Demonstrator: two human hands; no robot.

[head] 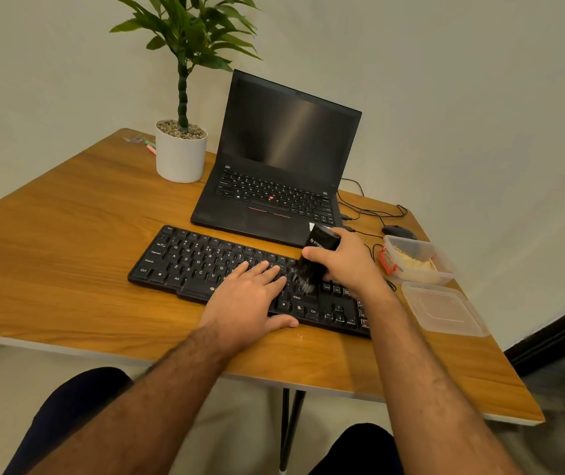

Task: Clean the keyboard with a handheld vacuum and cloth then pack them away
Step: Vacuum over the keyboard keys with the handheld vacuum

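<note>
A black keyboard (198, 262) lies across the wooden table (68, 241) in front of me. My right hand (346, 260) grips a small black handheld vacuum (317, 255), tilted with its blurred brush end down on the keys right of centre. My left hand (250, 296) lies flat on the keyboard's middle, fingers spread, thumb at the front edge. A clear plastic box (418, 262) with red clips at the right holds a pale yellow cloth (414, 265).
An open black laptop (284, 166) stands behind the keyboard. A potted plant (181, 149) sits at the back left. A mouse (398, 232) and cables lie at the back right. The box's clear lid (443, 310) rests near the right edge.
</note>
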